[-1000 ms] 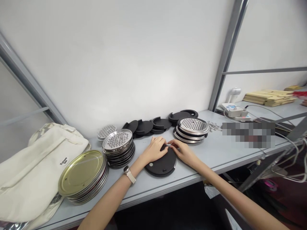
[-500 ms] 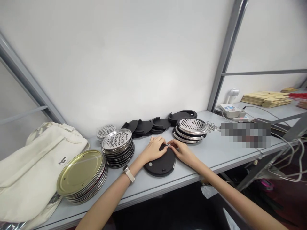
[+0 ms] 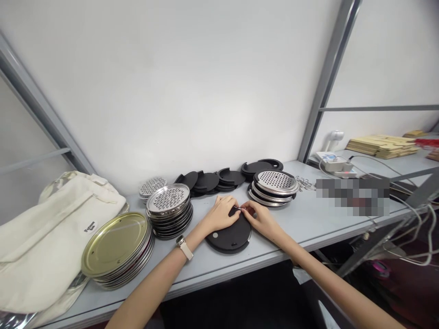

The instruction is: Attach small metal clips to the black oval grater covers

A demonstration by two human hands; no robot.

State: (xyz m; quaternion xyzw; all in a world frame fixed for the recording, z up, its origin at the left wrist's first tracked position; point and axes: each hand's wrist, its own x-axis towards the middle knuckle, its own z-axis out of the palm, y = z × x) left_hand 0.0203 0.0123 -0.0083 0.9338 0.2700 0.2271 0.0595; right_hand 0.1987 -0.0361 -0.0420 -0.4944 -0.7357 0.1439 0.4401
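Observation:
A round black disc [image 3: 229, 235] lies flat on the grey table [image 3: 308, 219] right in front of me. My left hand [image 3: 219, 214] rests on the disc's far edge, fingers curled and pinched. My right hand [image 3: 259, 217] meets it from the right, also pinching. Between the fingertips of both hands sits a small shiny metal piece [image 3: 239, 208] at the disc's rim; what it is I cannot make out. A watch with a pale strap [image 3: 184, 247] is on my left wrist.
Left of the disc stand a stack of perforated steel plates on black discs [image 3: 169, 210] and a stack of gold-toned trays [image 3: 116, 246]. Behind lie loose black discs [image 3: 219, 179], another perforated stack [image 3: 274, 185] and metal rings [image 3: 303, 183]. A cream cloth bag [image 3: 44, 237] sits far left; cables at right.
Both hands stay pinched at the disc's far rim with only slight finger movement. The view has shifted a little.

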